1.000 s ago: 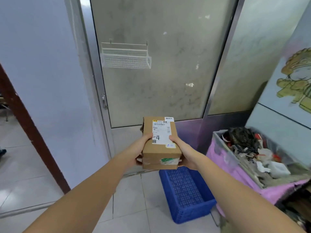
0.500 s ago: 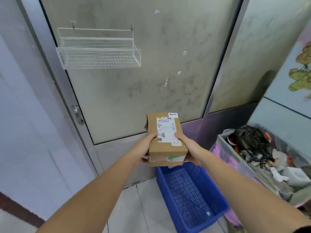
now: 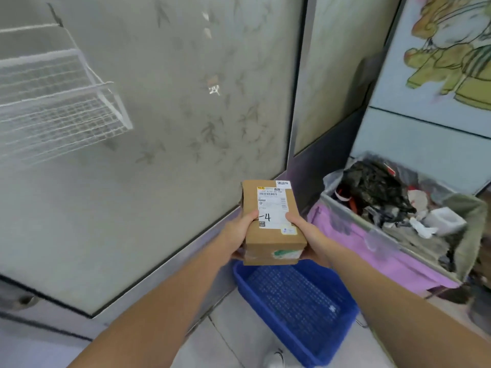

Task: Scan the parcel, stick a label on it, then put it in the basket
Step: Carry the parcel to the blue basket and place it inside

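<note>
I clasp the labelled cardboard parcel (image 3: 273, 221) at frame centre, left hand (image 3: 239, 235) and right hand (image 3: 305, 235) gripping its sides, above the blue basket (image 3: 297, 312). I should lower it flat, then let go.

The white shipping label (image 3: 273, 205) on the parcel (image 3: 273, 235) I hold bears a handwritten "-4". A small tag (image 3: 283, 183) at its top corner reads "退回件". Barcode digits are too blurred to read.
</note>
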Demonstrator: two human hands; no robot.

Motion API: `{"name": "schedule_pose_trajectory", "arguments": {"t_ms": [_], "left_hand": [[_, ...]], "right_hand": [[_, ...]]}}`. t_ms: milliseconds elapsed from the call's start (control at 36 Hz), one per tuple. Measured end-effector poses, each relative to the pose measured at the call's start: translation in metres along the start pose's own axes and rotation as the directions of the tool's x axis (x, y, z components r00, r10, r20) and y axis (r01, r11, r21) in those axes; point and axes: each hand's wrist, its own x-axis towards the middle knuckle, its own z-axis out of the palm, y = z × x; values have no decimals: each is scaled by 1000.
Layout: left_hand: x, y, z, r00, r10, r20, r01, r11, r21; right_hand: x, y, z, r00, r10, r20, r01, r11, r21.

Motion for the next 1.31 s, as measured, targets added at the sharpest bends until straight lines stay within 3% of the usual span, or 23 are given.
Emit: {"name": "schedule_pose_trajectory", "arguments": {"t_ms": [111,306,583,722,861,1056,1139,1222,1306], "left_hand": [[55,21,18,995,63,81,-68,996,61],[157,46,50,979,130,155,-128,992,-19],[326,5,90,955,-27,296,-16,990,142],[431,-62,125,918,-46,395,-65,963,263],[530,-167,149,909,-120,399,-24,941,337],[656,-323,162,898,-215,383,49,915,400],[700,-372,168,924,-179,339,24,910,414],[737,-412,180,900,-136,414,-73,890,451],[773,-447,192,919,-80,385,-112,885,451]], "right_hand": [[40,-7,-29,999,-1,-32,3,999,51],[124,-11,-68,979,1,-203,43,976,212],[224,47,-109,884,152,-442,-30,962,271],[295,125,-129,816,313,-486,-146,925,350],[387,224,-140,775,423,-470,-230,881,413],[491,379,-137,785,477,-396,-290,847,447],[532,431,-141,769,516,-377,-303,814,496],[579,472,-145,758,545,-358,-328,793,514],[628,510,-149,748,563,-353,-330,776,538]]}}
